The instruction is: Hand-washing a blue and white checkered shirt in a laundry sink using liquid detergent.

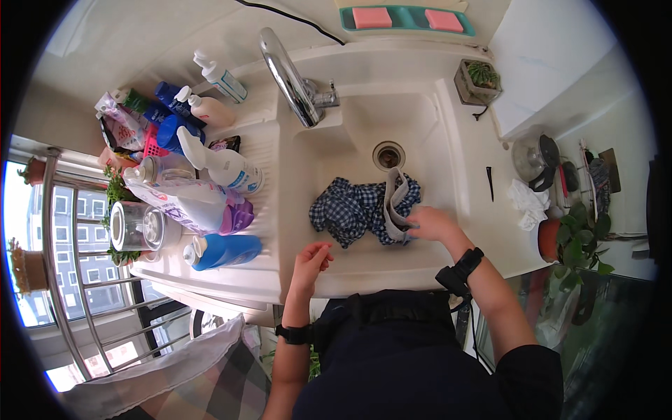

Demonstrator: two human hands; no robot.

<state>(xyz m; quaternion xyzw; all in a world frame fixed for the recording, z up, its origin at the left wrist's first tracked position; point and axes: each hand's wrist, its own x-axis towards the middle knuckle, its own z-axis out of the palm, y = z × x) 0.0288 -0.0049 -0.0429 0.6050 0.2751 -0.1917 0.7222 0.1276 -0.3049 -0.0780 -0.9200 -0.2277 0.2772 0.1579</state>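
Note:
A crumpled blue-and-white checkered garment (353, 210) lies in the basin of the white sink (336, 262), below the drain. A light grey band (396, 203) runs along its right part. My right hand (432, 224) reaches in from the right, its fingers closed at the band's lower end; the fingertips are partly hidden. My left hand (311, 266) is held over the sink's front edge, left of the garment and apart from it. Its fingers are curled together, with nothing seen in them. Both wrists wear black straps.
A chrome faucet (290, 80) rises behind the basin near the drain (388, 155). Spray, pump and detergent bottles (220, 164) crowd the left ledge, with a blue bottle (224, 252) in front. Pink soaps (372, 17), a small cactus pot (479, 82) and a leafy plant (577, 241) stand around.

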